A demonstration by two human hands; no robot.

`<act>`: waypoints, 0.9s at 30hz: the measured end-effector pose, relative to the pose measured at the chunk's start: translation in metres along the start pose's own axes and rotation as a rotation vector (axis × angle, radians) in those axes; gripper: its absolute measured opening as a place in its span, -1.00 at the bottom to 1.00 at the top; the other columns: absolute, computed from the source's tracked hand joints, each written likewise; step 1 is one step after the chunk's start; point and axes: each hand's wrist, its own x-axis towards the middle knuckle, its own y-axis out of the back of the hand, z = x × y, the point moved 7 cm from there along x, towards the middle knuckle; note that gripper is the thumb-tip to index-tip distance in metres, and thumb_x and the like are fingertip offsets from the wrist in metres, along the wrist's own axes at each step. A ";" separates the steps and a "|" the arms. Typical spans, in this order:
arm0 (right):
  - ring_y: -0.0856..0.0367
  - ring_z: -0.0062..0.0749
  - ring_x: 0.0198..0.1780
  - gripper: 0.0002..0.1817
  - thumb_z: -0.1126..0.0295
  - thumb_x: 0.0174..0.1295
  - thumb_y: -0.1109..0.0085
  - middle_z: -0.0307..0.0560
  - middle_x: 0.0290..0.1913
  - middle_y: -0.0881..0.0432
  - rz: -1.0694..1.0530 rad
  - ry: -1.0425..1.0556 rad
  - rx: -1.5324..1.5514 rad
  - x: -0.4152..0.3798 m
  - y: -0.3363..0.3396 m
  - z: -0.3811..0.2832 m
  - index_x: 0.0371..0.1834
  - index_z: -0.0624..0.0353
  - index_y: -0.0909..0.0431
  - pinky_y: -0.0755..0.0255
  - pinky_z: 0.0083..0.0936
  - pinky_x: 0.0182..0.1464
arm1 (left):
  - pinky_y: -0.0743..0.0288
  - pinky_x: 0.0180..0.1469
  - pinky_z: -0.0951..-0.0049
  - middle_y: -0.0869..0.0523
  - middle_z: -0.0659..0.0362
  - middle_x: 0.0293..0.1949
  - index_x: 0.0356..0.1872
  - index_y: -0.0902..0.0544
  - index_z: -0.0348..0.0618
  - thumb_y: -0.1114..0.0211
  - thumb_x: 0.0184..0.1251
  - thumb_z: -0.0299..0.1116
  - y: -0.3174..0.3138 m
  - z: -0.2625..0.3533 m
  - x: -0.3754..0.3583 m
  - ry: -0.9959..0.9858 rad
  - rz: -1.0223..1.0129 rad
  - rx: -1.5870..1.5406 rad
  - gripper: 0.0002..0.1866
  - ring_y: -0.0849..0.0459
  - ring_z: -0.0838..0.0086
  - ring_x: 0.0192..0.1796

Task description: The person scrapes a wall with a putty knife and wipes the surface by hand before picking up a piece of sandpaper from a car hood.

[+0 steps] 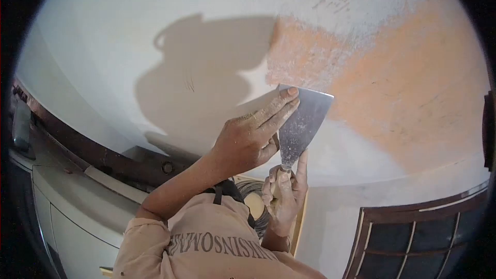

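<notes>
A wide putty knife (304, 121) has its metal blade pointing up, with the edge at the border of the peach-coloured patch (413, 82) on the white wall (119, 36). White specks mark the lower blade. My right hand (287, 191) is closed round the handle, one finger reaching up along the blade's base. From the left, my left hand (253, 134) presses two extended fingers together on the blade's left side, near its upper corner; its other fingers are bent beside the blade. Both hands are dusted with pale powder.
Rough, flaked patches mark the upper wall. A dark wooden frame with panes (408, 243) is at the lower right. At the left are a dark ledge (67, 134) and a grey panelled surface (77, 227). A round pale object (254, 205) lies below, behind my body.
</notes>
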 end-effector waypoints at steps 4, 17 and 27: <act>-0.31 -0.65 -0.71 -0.28 0.41 0.28 -0.01 -0.12 -0.48 -0.40 -0.034 0.054 0.008 0.015 -0.009 -0.004 0.44 0.18 0.16 -0.18 -0.78 -0.77 | -0.54 0.00 0.47 -0.33 0.13 0.30 0.20 -0.38 -0.20 -0.21 -0.07 -0.53 0.012 0.003 0.009 -0.057 0.113 0.043 -0.36 -0.46 0.34 0.21; -0.27 -0.70 -0.72 -0.29 0.44 0.29 0.03 -0.11 -0.48 -0.37 0.051 0.058 -0.020 0.005 -0.003 -0.011 0.43 0.23 0.18 -0.14 -0.79 -0.78 | -0.48 0.10 0.36 -0.40 -0.04 0.23 0.11 -0.46 -0.35 -0.26 -0.10 -0.52 0.005 0.005 0.011 -0.078 0.022 -0.030 -0.41 -0.43 0.19 0.24; -0.28 -0.69 -0.72 -0.29 0.45 0.28 0.03 -0.12 -0.49 -0.37 0.049 0.050 -0.046 0.007 -0.002 -0.014 0.43 0.24 0.17 -0.16 -0.80 -0.77 | -0.49 0.08 0.38 -0.38 0.00 0.25 0.15 -0.42 -0.29 -0.27 -0.08 -0.50 0.007 0.004 0.016 -0.078 0.070 -0.049 -0.39 -0.43 0.20 0.24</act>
